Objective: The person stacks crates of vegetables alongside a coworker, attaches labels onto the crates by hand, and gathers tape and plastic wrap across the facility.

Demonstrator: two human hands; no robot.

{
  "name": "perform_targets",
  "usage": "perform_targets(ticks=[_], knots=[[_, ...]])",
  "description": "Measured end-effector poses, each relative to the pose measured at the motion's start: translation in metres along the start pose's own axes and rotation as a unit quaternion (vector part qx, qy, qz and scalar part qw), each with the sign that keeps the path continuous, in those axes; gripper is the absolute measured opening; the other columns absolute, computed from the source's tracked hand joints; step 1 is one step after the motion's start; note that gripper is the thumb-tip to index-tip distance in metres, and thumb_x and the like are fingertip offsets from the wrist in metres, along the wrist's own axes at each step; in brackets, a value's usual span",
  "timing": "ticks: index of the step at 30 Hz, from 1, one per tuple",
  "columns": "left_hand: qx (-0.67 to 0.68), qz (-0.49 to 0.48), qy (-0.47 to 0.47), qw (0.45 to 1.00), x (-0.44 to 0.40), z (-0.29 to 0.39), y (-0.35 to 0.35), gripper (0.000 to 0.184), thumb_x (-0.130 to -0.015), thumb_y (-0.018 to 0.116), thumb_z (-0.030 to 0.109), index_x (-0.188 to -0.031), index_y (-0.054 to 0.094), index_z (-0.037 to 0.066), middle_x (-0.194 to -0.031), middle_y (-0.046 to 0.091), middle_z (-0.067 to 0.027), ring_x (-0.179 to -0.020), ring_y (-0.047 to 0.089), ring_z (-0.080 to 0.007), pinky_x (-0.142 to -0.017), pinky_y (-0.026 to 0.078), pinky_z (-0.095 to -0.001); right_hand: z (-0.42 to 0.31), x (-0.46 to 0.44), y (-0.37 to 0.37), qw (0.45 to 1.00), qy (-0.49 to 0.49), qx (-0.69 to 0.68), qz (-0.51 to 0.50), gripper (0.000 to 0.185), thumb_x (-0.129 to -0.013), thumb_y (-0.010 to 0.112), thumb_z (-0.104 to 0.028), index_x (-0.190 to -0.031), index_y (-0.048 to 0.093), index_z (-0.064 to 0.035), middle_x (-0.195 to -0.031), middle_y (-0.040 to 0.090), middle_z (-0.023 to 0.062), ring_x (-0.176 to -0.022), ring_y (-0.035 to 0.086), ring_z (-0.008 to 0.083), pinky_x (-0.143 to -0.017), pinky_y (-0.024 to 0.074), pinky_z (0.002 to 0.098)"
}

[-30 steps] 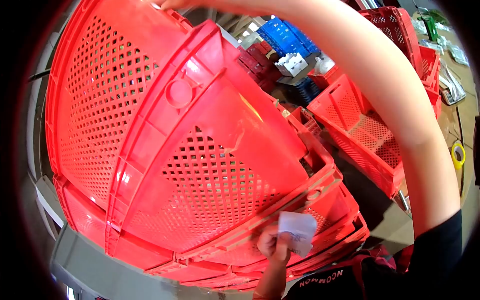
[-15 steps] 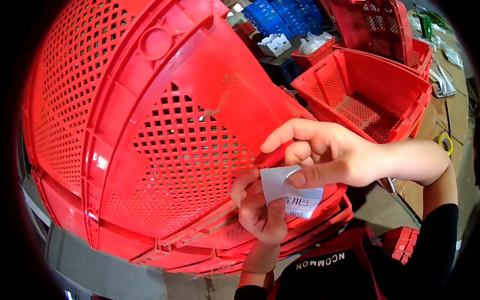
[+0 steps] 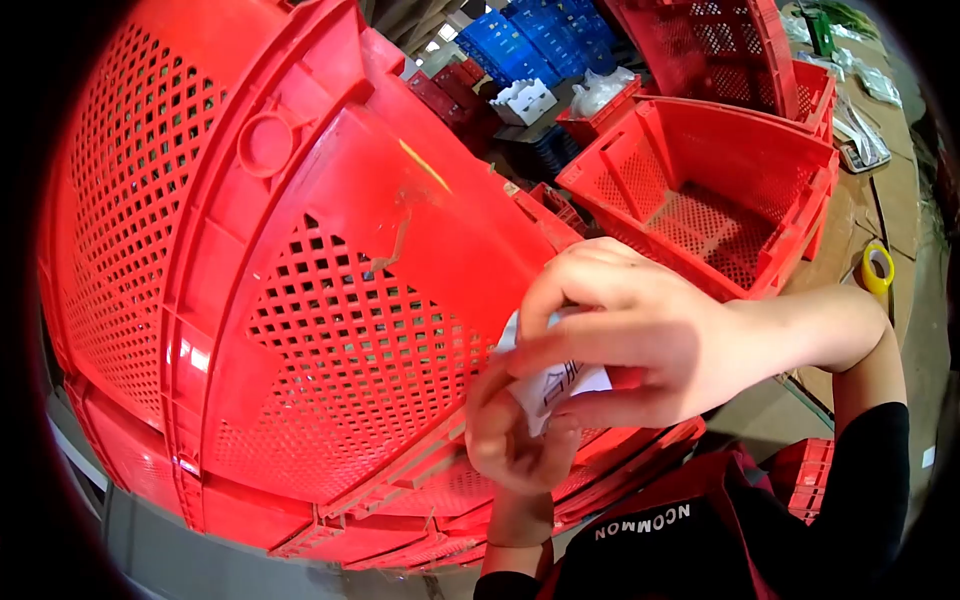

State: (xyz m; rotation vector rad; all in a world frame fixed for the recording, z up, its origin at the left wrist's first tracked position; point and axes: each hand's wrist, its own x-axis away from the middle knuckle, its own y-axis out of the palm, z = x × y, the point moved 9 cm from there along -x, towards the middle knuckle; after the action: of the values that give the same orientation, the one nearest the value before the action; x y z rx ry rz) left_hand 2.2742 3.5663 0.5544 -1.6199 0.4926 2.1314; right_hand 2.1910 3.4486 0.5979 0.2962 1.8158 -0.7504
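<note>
A white paper label (image 3: 560,385) with dark printed characters is bent between my two hands, in front of the red crate's side. My left hand (image 3: 510,445) holds its lower left part with thumb and curled fingers. Over the label reaches my right hand (image 3: 650,335), its fingers closed round the top and its thumb below, covering much of the paper. Both hands overlap at the fingertips. Just beyond them stands a large red perforated crate (image 3: 400,210), very close on the left.
Another red crate (image 3: 690,160) stands open at the upper right. Beside it, a bench (image 3: 905,200) carries a roll of yellow tape (image 3: 877,268) and a scale (image 3: 865,152). Blue crates (image 3: 510,45) and a white carton (image 3: 523,101) lie farther back.
My right hand has moved left and closed over the label, which was flat and readable before and is now bent and turned. The view has shifted slightly.
</note>
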Motion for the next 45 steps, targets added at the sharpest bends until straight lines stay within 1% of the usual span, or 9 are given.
perform_targets(ticks=[2,7,13,18,20,23,32,38,45], knots=[[-0.134,-0.154,0.001,0.979,-0.005,0.006,0.022,0.031,-0.075,0.064,0.001,-0.102,0.051,0.0,-0.099,0.056,-0.0195,-0.088,0.058,-0.0311,-0.076,0.048,-0.037,-0.001,0.002,-0.005,0.998,-0.031,0.053,0.024,0.021,-0.061,0.067,-0.008,-0.08,0.058,-0.0113,-0.085,0.047,0.0023,-0.079,0.049,0.0203,-0.077,0.0346,0.0349],[-0.197,-0.173,0.053,0.964,-0.009,0.011,0.04,0.026,-0.072,0.066,0.005,-0.093,0.054,-0.005,-0.099,0.055,-0.0193,-0.086,0.056,-0.0216,-0.074,0.046,-0.0299,0.012,0.005,-0.021,1.0,-0.024,0.01,0.011,0.014,-0.063,0.069,-0.008,-0.069,0.057,-0.0118,-0.079,0.052,-0.0006,-0.075,0.051,0.0171,-0.081,0.0339,0.0349],[-0.213,-0.132,-0.095,0.963,-0.009,-0.014,0.019,0.016,-0.065,0.069,0.004,-0.064,0.055,-0.003,-0.06,0.056,-0.0097,-0.056,0.051,-0.0142,-0.049,0.038,-0.0225,0.072,-0.006,-0.07,0.98,0.079,-0.163,0.076,0.011,-0.071,0.068,-0.011,-0.075,0.059,-0.0052,-0.072,0.057,0.0012,-0.067,0.053,0.0123,-0.069,0.0417,0.0278],[-0.186,0.023,-0.082,0.979,0.001,-0.039,-0.028,0.021,-0.071,0.063,0.015,-0.066,0.055,-0.004,-0.061,0.054,-0.0094,-0.055,0.05,-0.0144,-0.052,0.039,-0.0249,0.128,-0.035,-0.081,0.999,-0.01,-0.01,0.03,0.012,-0.074,0.064,-0.011,-0.078,0.057,-0.0021,-0.071,0.058,0.0044,-0.067,0.054,0.0148,-0.063,0.0424,0.027],[-0.237,-0.001,0.017,0.971,0.0,-0.034,-0.03,0.018,-0.075,0.058,0.013,-0.074,0.053,-0.005,-0.069,0.056,-0.0098,-0.06,0.052,-0.0124,-0.056,0.042,-0.0231,0.139,-0.042,-0.07,0.997,-0.041,0.071,-0.015,0.009,-0.079,0.06,-0.018,-0.079,0.056,-0.0094,-0.073,0.051,-0.0023,-0.072,0.049,0.0114,-0.088,0.0277,0.0319],[-0.254,-0.022,0.003,0.967,0.001,-0.041,-0.034,0.02,-0.076,0.059,0.015,-0.073,0.052,-0.004,-0.07,0.056,-0.0099,-0.061,0.051,-0.0121,-0.057,0.041,-0.0227,0.15,-0.054,-0.069,0.995,-0.071,0.058,-0.032,0.012,-0.079,0.06,-0.02,-0.079,0.055,-0.0096,-0.072,0.049,-0.0026,-0.072,0.049,0.012,-0.089,0.0261,0.0328],[-0.267,-0.022,-0.021,0.963,0.0,-0.048,-0.036,0.022,-0.077,0.059,0.017,-0.069,0.049,-0.002,-0.064,0.055,-0.0087,-0.054,0.05,-0.0118,-0.051,0.04,-0.0228,0.185,-0.067,-0.054,0.991,-0.097,-0.051,-0.074,0.013,-0.068,0.063,-0.014,-0.073,0.055,-0.0053,-0.078,0.052,0.0055,-0.08,0.052,0.0198,-0.074,0.039,0.0307],[-0.314,0.009,-0.002,0.949,-0.004,-0.044,-0.024,0.033,-0.073,0.064,0.025,-0.06,0.052,-0.002,-0.056,0.054,-0.0104,-0.048,0.047,-0.0135,-0.046,0.035,-0.0233,0.178,-0.081,-0.049,0.985,-0.17,0.0,0.02,0.009,-0.071,0.06,-0.012,-0.079,0.057,-0.0121,-0.091,0.047,0.001,-0.094,0.046,0.0178,-0.088,0.0268,0.0353],[-0.304,0.038,-0.002,0.952,-0.004,-0.045,-0.027,0.035,-0.074,0.064,0.027,-0.06,0.051,-0.002,-0.055,0.053,-0.0097,-0.047,0.046,-0.0132,-0.045,0.034,-0.0229,0.2,-0.081,-0.042,0.984,-0.138,-0.049,0.102,0.03,-0.07,0.064,-0.018,-0.098,0.053,-0.0106,-0.109,0.045,0.0077,-0.106,0.042,0.0233,-0.091,0.0298,0.0397]])
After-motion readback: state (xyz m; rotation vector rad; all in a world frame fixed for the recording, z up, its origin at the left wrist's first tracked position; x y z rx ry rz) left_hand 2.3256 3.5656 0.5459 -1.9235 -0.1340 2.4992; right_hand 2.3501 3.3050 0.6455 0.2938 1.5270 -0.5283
